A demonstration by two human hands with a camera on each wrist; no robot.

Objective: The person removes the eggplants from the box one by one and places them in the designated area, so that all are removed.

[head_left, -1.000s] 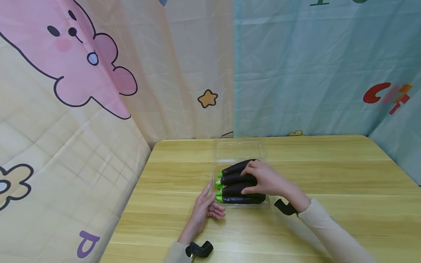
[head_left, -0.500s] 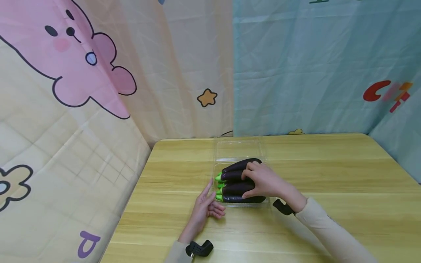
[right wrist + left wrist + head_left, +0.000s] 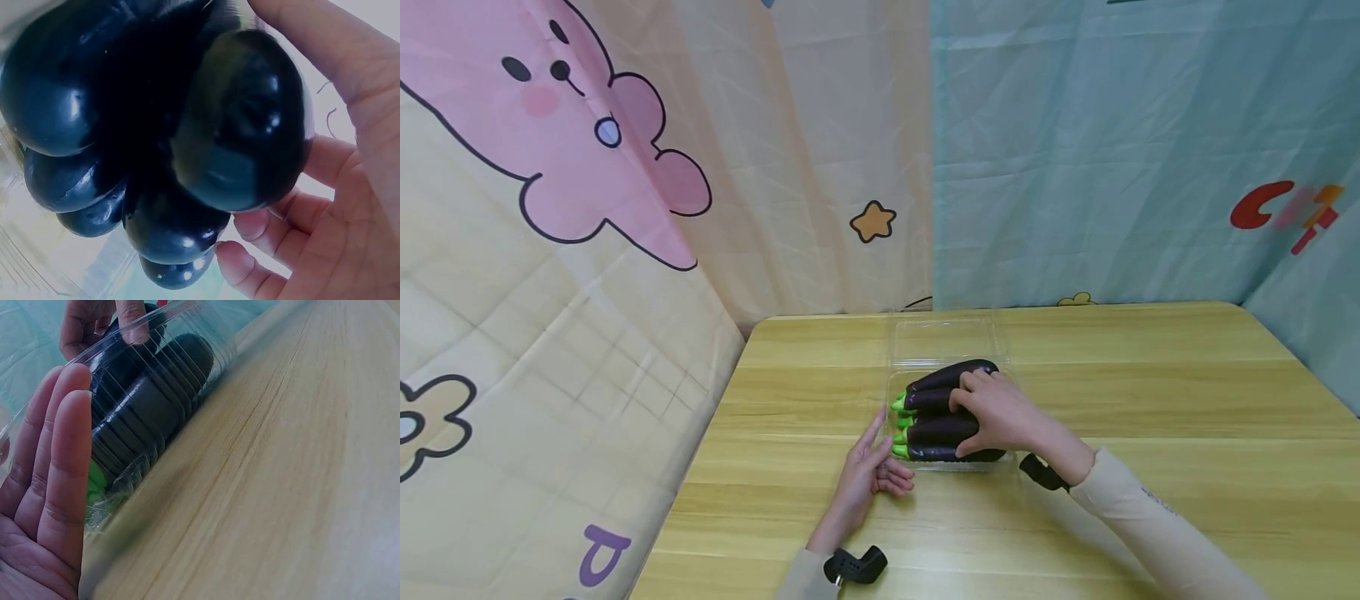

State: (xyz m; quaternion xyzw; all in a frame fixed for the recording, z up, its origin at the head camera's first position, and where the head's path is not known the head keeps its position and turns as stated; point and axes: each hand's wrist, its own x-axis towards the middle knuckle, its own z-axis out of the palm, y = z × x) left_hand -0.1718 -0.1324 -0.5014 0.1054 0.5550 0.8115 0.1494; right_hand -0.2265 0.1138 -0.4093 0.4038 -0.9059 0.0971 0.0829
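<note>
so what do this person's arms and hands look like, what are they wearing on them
The left hand and right hand are ungloved. The left sleeve and right sleeve are pale beige, the right one bearing a dark marking too small to read. Each wrist wears a bent black device.

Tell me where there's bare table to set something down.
Bare: the table left of the left hand, right of the right sleeve, and between both sleeves in front of the box. Crowded: that box's near half, with eggplants under the right hand.
</note>
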